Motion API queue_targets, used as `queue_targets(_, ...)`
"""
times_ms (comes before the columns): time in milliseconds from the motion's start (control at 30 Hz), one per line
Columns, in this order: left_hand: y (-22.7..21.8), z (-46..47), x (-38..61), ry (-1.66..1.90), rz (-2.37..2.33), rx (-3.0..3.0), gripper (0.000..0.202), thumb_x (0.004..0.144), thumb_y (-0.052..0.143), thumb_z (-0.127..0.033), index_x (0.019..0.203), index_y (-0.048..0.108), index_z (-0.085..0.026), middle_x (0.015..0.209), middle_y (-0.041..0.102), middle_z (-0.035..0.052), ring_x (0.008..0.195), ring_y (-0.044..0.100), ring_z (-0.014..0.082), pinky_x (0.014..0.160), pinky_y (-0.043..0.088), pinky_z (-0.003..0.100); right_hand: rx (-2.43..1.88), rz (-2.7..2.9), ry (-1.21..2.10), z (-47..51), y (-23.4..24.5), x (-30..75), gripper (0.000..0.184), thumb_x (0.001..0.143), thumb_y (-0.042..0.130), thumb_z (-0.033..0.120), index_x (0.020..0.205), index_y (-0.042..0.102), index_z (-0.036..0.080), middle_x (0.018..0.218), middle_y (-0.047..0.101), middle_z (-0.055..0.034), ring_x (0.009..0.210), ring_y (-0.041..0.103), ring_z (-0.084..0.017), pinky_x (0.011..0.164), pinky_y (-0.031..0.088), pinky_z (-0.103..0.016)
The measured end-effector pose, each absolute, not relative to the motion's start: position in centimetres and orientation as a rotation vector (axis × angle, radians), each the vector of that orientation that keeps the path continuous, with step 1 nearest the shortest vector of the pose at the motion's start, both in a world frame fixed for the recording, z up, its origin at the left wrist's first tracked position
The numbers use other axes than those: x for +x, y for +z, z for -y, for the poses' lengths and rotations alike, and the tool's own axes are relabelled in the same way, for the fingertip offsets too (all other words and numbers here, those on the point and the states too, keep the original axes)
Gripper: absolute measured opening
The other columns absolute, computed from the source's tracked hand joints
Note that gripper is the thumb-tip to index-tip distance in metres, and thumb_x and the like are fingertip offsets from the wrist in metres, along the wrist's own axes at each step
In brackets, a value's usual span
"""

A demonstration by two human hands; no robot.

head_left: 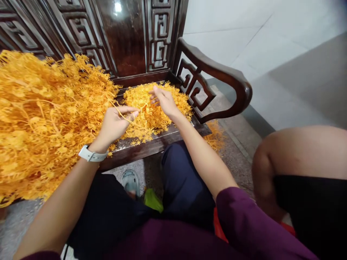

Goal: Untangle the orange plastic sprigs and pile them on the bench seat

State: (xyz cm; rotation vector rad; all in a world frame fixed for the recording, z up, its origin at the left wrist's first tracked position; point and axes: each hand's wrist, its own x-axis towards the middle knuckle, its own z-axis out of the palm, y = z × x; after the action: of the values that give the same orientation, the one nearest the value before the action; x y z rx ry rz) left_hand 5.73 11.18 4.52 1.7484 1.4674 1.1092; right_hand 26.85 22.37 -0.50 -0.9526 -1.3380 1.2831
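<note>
My left hand (115, 122), with a white watch (90, 154) on its wrist, is closed in a pinch on a thin orange plastic sprig that runs from the big orange heap (40, 115) on the left. My right hand (162, 101) reaches over the smaller orange pile (151, 108) on the dark wooden seat (151, 144). Its fingers are loosely spread and touch the top of that pile. Both hands are close together, about a hand's width apart.
The carved dark wooden chair has a tall back (124, 36) and a curved armrest (217, 76) on the right. Some orange bits (215, 135) lie on the floor beside it. Another person's bare knee (298, 155) is at the right. My knees and a grey shoe (130, 180) are below.
</note>
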Motion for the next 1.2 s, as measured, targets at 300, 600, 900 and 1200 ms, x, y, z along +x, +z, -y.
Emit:
queue_targets(300,3.9,-11.8,6.1,1.073,-1.527,1.759,0.037,0.085,0.08,-0.046,0.105,0.087,-0.015,0.096,0.084,0.0092,0.084,0.073,0.0221,0.079,0.057,0.031,-0.661,1.503,1.415,-19.6,1.4,25.3,0.047,0.075,0.088,0.064,0.08,0.07,0.021,0.073,0.064,0.0018,0.068,0.052,-0.011,0.065,0.044,-0.027)
queue_targets(600,3.3,-12.4,6.1,1.076,-1.443,1.655,0.031,0.084,0.081,-0.048,0.092,0.085,-0.018,0.086,0.079,0.006,0.081,0.067,0.0197,0.078,0.053,0.029,-0.646,1.359,1.46,-20.5,0.4,24.8,0.031,0.086,0.085,0.041,0.076,0.062,0.022,0.071,0.062,0.0026,0.069,0.055,-0.011,0.065,0.045,-0.026)
queue_targets(900,4.6,-12.7,6.9,0.999,-1.582,1.846,0.033,0.093,0.066,-0.044,0.077,0.074,-0.016,0.06,0.05,-0.0013,0.055,0.036,0.0126,0.055,0.027,0.029,-0.87,1.008,1.538,-21.3,-0.8,21.1,0.026,0.094,0.068,0.018,0.07,0.058,0.02,0.065,0.06,0.004,0.053,0.05,-0.009,0.058,0.044,-0.027)
queue_targets(1200,6.5,-9.1,7.8,0.98,-1.59,1.655,0.03,0.077,0.081,-0.062,0.084,0.082,-0.032,0.087,0.081,-0.0024,0.085,0.068,0.0293,0.071,0.053,0.036,-1.244,0.717,1.226,-25.7,-2.6,24.1,0.057,0.08,0.07,0.081,0.076,0.05,0.028,0.057,0.052,0.0066,0.051,0.042,-0.011,0.055,0.045,-0.031)
